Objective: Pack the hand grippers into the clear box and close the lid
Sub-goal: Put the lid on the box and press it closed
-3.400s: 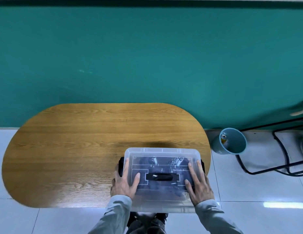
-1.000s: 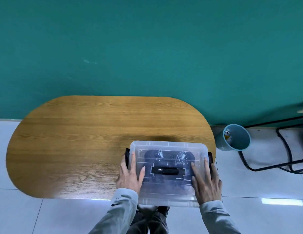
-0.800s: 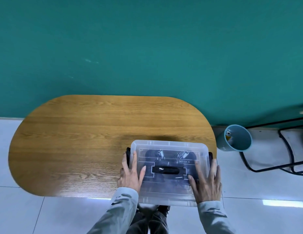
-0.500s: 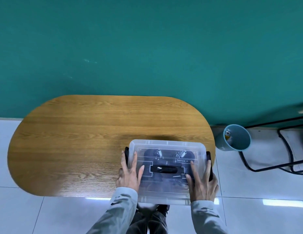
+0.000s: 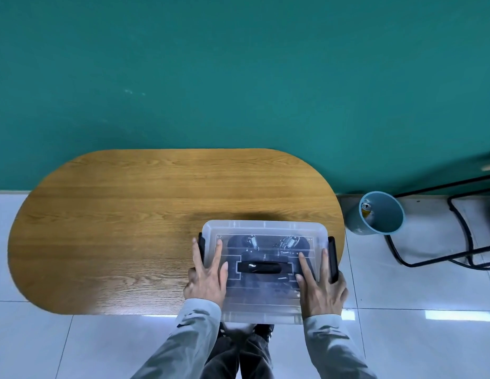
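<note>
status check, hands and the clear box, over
Left hand and right hand flat on clear plastic lid. Dark hand grippers with steel springs inside clear box. Black side latches not visibly snapped. Nothing in the way.

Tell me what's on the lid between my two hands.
Head view: the lid's black handle lies between the left hand and right hand.

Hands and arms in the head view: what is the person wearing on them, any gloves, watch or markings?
Both arms wear long light grey-blue sleeves, left sleeve and right sleeve, loose and creased, ending in plain cuffs at the wrists. The left hand and right hand are bare: no gloves, and no rings, watch or markings show.
</note>
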Tool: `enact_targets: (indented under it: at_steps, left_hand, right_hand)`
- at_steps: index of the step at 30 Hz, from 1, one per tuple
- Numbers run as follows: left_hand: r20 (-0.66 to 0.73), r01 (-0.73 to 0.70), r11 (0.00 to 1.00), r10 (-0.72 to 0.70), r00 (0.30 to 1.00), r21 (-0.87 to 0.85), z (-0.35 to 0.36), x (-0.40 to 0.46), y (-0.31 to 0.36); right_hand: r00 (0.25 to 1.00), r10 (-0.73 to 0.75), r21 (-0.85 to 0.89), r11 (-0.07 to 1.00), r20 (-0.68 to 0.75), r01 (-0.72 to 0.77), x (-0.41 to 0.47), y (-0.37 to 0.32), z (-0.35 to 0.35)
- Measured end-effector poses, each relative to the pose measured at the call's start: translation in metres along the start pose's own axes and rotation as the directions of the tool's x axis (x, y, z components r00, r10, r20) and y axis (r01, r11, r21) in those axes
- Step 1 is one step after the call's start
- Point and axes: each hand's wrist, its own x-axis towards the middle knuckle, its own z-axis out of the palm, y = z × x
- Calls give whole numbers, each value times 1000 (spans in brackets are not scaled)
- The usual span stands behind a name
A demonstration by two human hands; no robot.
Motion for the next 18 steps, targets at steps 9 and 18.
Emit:
enact_targets:
  at_steps: [9, 18]
  left_hand:
    - [11, -14, 1000, 14, 1000, -25, 2, -1, -8]
    - [3, -5, 999, 5, 1000, -48, 0, -1, -5]
  right_hand:
    - [999, -20, -40, 999, 33, 21, -3, 2, 4]
    - [1000, 17, -15, 1000, -4, -17, 3, -6, 14]
